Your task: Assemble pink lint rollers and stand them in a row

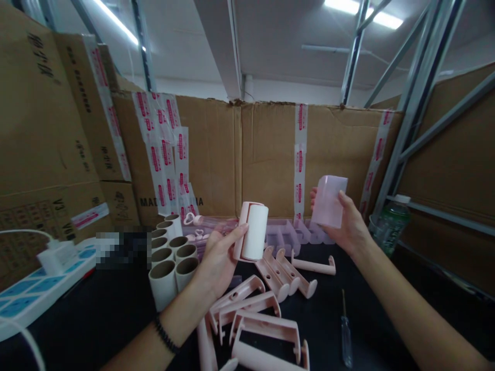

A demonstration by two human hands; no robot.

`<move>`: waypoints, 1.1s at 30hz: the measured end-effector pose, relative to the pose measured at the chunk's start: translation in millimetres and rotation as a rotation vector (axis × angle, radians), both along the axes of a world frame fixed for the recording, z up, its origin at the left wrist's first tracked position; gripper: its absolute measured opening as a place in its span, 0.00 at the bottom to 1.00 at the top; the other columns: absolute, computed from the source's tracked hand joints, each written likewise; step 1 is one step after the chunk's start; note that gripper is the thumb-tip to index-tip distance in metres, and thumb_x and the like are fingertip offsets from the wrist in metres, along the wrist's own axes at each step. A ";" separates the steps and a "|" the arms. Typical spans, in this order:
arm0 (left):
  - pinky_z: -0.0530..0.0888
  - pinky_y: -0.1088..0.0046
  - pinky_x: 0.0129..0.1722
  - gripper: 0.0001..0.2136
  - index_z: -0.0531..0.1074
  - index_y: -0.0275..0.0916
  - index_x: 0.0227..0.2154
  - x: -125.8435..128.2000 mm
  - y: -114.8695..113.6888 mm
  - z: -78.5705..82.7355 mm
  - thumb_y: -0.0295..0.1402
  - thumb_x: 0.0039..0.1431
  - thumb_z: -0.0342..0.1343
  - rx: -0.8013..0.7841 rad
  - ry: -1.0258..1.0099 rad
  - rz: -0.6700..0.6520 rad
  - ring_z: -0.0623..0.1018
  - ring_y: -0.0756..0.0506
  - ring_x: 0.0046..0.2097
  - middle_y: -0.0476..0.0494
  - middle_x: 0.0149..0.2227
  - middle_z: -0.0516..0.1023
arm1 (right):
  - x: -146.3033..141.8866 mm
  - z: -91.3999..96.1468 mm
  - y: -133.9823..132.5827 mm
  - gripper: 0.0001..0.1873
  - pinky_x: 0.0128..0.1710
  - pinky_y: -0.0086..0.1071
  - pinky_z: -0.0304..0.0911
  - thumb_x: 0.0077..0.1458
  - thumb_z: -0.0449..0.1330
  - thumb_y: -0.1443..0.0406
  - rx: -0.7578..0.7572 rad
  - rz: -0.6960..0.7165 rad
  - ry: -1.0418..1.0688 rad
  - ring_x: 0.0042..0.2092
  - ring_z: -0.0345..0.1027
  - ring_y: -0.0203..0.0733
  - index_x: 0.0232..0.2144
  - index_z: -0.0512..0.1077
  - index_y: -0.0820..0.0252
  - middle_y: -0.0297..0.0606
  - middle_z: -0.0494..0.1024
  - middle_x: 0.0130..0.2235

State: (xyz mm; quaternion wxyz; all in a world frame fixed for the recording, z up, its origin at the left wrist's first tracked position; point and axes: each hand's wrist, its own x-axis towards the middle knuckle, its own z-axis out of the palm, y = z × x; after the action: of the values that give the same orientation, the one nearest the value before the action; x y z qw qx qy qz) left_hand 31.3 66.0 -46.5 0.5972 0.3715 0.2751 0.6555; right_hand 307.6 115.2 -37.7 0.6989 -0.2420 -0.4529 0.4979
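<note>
My left hand (218, 255) is closed around a pink lint-roller frame with a white paper roll (255, 232) mounted on it, held upright above the dark table. My right hand (348, 224) grips a translucent pink cover (328, 201), raised to the right of the roll and apart from it. Below my hands lie several empty pink roller handles (257, 319). Upright white paper rolls (172, 257) stand in a cluster to the left of my left hand.
More translucent pink covers (292, 232) lie in a row at the back against a cardboard wall (240, 154). A small screwdriver (346, 332) rests at the front right. A green bottle (389, 221) stands far right by a metal rack. A power strip (46, 278) lies at the left.
</note>
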 end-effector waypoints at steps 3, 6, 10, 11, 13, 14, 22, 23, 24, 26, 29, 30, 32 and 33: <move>0.81 0.68 0.37 0.20 0.73 0.37 0.45 -0.5 1.1 -0.5 0.28 0.48 0.71 0.028 0.011 0.007 0.83 0.45 0.38 0.43 0.41 0.83 | -28.6 3.8 1.8 0.25 0.55 0.49 0.71 0.50 0.68 0.49 -0.032 0.049 -0.054 0.51 0.77 0.53 0.46 0.74 0.56 0.43 0.82 0.50; 0.81 0.68 0.36 0.22 0.73 0.37 0.47 -1.0 1.0 -0.7 0.29 0.48 0.72 0.042 0.010 0.015 0.83 0.45 0.37 0.43 0.41 0.83 | -51.6 0.0 2.5 0.29 0.47 0.49 0.74 0.53 0.64 0.42 -0.078 0.026 -0.158 0.45 0.79 0.53 0.47 0.71 0.54 0.43 0.83 0.45; 0.80 0.69 0.34 0.25 0.72 0.38 0.49 -1.0 -0.6 -0.5 0.31 0.47 0.72 0.059 0.001 0.039 0.83 0.45 0.36 0.44 0.40 0.83 | -70.1 -11.4 -1.2 0.40 0.40 0.48 0.74 0.58 0.42 0.33 -0.107 0.098 -0.205 0.43 0.79 0.54 0.52 0.69 0.54 0.45 0.83 0.43; 0.80 0.70 0.34 0.25 0.72 0.38 0.49 -0.8 -1.1 -0.3 0.31 0.47 0.73 0.062 0.001 0.043 0.83 0.45 0.35 0.45 0.39 0.82 | -73.0 -14.3 -2.7 0.39 0.40 0.47 0.73 0.59 0.42 0.34 -0.121 0.111 -0.194 0.43 0.79 0.53 0.52 0.70 0.54 0.45 0.83 0.44; 0.79 0.71 0.35 0.26 0.71 0.39 0.49 -0.2 -1.9 0.2 0.30 0.47 0.73 0.070 0.000 0.044 0.82 0.46 0.35 0.46 0.38 0.82 | -77.9 -19.6 -5.8 0.35 0.41 0.45 0.73 0.61 0.44 0.37 -0.150 0.123 -0.165 0.44 0.79 0.52 0.51 0.70 0.55 0.45 0.83 0.45; 0.79 0.71 0.36 0.26 0.71 0.39 0.49 0.2 -2.3 0.4 0.30 0.47 0.73 0.077 -0.003 0.041 0.82 0.47 0.35 0.47 0.38 0.82 | -80.0 -22.1 -7.3 0.33 0.42 0.45 0.73 0.62 0.46 0.39 -0.158 0.132 -0.153 0.44 0.79 0.51 0.51 0.71 0.55 0.45 0.82 0.46; 0.78 0.71 0.41 0.24 0.71 0.39 0.47 3.8 -2.6 -2.5 0.30 0.47 0.73 0.150 0.034 0.066 0.81 0.47 0.39 0.47 0.39 0.81 | -93.7 -35.1 -22.8 0.28 0.47 0.43 0.73 0.54 0.67 0.50 -0.080 0.202 -0.121 0.51 0.76 0.50 0.53 0.70 0.54 0.43 0.79 0.54; 0.78 0.71 0.42 0.25 0.71 0.39 0.47 4.0 -2.4 -3.3 0.30 0.47 0.73 0.162 0.048 0.076 0.81 0.47 0.39 0.47 0.40 0.81 | -94.9 -35.6 -24.8 0.28 0.48 0.42 0.72 0.54 0.68 0.51 -0.052 0.188 -0.146 0.53 0.74 0.50 0.53 0.70 0.54 0.43 0.78 0.55; 0.77 0.72 0.42 0.24 0.71 0.39 0.47 4.3 -2.2 -4.0 0.30 0.47 0.72 0.173 0.066 0.088 0.81 0.47 0.40 0.47 0.40 0.81 | -95.9 -36.2 -26.3 0.28 0.50 0.42 0.72 0.53 0.69 0.51 -0.023 0.170 -0.176 0.54 0.73 0.50 0.53 0.70 0.54 0.43 0.77 0.56; 0.77 0.73 0.41 0.23 0.71 0.39 0.46 5.0 -2.2 -4.6 0.31 0.47 0.72 0.195 0.111 0.105 0.80 0.48 0.40 0.47 0.40 0.80 | -97.2 -37.8 -27.6 0.28 0.52 0.42 0.70 0.52 0.70 0.51 0.035 0.113 -0.236 0.56 0.72 0.50 0.51 0.70 0.55 0.43 0.78 0.55; 0.76 0.74 0.39 0.22 0.71 0.38 0.44 6.6 -3.8 -3.7 0.31 0.46 0.72 0.218 0.162 0.122 0.79 0.48 0.38 0.47 0.38 0.80 | -97.8 -41.1 -25.5 0.27 0.54 0.42 0.69 0.50 0.71 0.52 0.100 0.020 -0.312 0.54 0.72 0.49 0.47 0.70 0.56 0.43 0.79 0.51; 0.76 0.75 0.39 0.22 0.71 0.38 0.43 7.1 -4.6 -3.1 0.31 0.46 0.72 0.226 0.173 0.128 0.79 0.49 0.37 0.47 0.38 0.80 | -97.8 -42.0 -24.5 0.26 0.54 0.42 0.68 0.50 0.71 0.52 0.110 0.000 -0.329 0.53 0.73 0.49 0.46 0.70 0.56 0.43 0.79 0.50; 0.76 0.75 0.39 0.22 0.71 0.38 0.43 7.8 -6.0 -2.1 0.31 0.46 0.72 0.241 0.188 0.137 0.78 0.49 0.38 0.48 0.38 0.80 | -97.5 -43.2 -23.0 0.25 0.54 0.41 0.68 0.49 0.72 0.52 0.119 -0.032 -0.344 0.51 0.73 0.48 0.44 0.69 0.56 0.42 0.79 0.49; 0.76 0.75 0.39 0.21 0.70 0.38 0.43 8.0 -6.4 -1.8 0.31 0.47 0.72 0.248 0.198 0.135 0.78 0.49 0.38 0.48 0.38 0.80 | -97.4 -43.3 -22.7 0.25 0.53 0.41 0.67 0.49 0.72 0.53 0.124 -0.040 -0.345 0.50 0.73 0.48 0.43 0.69 0.56 0.42 0.79 0.48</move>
State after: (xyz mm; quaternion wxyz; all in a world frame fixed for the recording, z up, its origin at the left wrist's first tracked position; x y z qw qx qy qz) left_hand 39.3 59.5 -48.3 0.4713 0.4859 0.2739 0.6832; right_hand 210.2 92.5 -81.0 0.6342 -0.2895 -0.5909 0.4060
